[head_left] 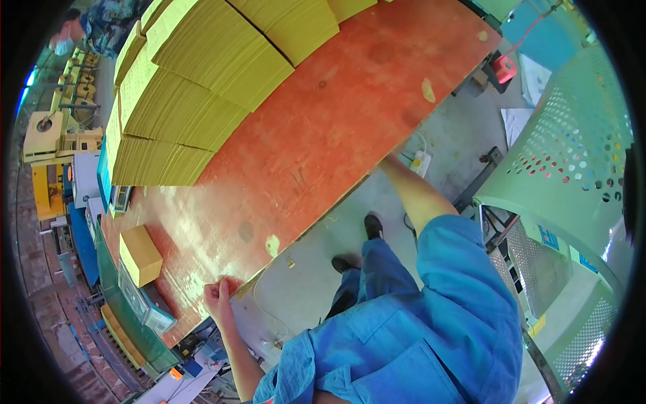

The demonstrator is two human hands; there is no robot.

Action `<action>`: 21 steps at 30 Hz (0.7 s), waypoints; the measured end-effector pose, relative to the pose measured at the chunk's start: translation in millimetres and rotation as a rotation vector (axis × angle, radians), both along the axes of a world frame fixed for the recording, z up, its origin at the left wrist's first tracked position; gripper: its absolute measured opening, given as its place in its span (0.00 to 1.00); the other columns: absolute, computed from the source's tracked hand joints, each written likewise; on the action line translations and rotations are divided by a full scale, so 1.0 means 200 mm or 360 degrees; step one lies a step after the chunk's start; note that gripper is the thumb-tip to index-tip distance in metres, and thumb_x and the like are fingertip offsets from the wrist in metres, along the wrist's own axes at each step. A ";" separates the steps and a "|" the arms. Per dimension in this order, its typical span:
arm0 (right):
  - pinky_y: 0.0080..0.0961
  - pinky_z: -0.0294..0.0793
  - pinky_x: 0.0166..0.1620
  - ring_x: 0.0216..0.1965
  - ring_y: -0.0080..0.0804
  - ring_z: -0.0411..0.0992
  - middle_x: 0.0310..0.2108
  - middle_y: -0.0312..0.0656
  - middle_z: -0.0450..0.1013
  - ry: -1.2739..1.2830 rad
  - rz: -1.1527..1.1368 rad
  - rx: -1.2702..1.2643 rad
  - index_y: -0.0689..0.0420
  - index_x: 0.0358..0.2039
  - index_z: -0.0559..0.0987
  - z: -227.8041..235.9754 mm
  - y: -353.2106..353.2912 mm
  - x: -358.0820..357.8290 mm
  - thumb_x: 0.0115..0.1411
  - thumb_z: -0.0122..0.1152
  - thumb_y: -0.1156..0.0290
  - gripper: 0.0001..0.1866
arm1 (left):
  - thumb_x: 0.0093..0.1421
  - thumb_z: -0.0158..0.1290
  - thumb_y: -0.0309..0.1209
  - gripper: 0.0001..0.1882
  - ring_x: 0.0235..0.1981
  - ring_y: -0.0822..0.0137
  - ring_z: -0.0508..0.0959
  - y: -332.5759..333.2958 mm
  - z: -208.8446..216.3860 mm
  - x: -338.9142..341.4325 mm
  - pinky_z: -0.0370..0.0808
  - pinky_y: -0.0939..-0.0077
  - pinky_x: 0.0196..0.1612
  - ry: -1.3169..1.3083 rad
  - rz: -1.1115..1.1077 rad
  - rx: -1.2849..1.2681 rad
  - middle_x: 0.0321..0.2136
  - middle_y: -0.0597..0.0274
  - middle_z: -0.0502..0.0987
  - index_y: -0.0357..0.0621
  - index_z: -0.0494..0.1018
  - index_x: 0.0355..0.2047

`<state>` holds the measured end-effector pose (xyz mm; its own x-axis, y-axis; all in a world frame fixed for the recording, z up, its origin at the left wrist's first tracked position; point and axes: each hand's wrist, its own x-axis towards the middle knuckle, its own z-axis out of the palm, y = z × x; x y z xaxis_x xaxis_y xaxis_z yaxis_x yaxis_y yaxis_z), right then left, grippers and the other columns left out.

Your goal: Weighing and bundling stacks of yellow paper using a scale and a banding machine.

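My left hand [219, 298] is closed in a fist at the near edge of the red tabletop [289, 161]; whatever its curled fingers hold, if anything, is hidden. My right forearm [414, 192] reaches to the table's near edge further right. There my right hand [388, 161] is mostly out of sight at or beneath the edge, so its fingers do not show. Left of my left hand, a small yellow-brown block of stacked sheets [142, 259] rests on or against a flat grey device [158, 316], perhaps a scale. Large stacks of yellow-brown sheets [202, 74] fill the table's far side.
A green perforated chair [552, 155] stands to my right. On the floor, a white power strip [420, 163] lies near my right forearm, with cables about. A pink roll [503, 69] hangs at the table's right corner. Machinery [47, 138] and a masked person [64, 37] are at far left.
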<state>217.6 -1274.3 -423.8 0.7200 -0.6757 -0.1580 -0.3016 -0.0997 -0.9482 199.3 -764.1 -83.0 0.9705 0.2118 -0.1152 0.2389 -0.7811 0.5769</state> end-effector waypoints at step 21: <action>0.35 0.73 0.32 0.29 0.46 0.75 0.29 0.50 0.74 -0.0211 0.0003 -0.0620 0.61 0.38 0.77 1.62 0.61 -1.24 0.53 0.57 0.80 0.11 | 0.55 0.62 0.36 0.35 0.49 0.60 0.74 -1.50 -0.01 -0.46 0.74 0.69 0.47 0.0725 -0.1678 -0.1074 0.50 0.46 0.72 0.35 0.61 0.59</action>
<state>-30.4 -1152.1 -100.4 0.7183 -0.6652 0.2039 -0.1785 -0.4595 -0.8700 107.2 -1064.6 -84.7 0.4812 -0.8385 -0.2558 -0.0256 -0.3051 0.9520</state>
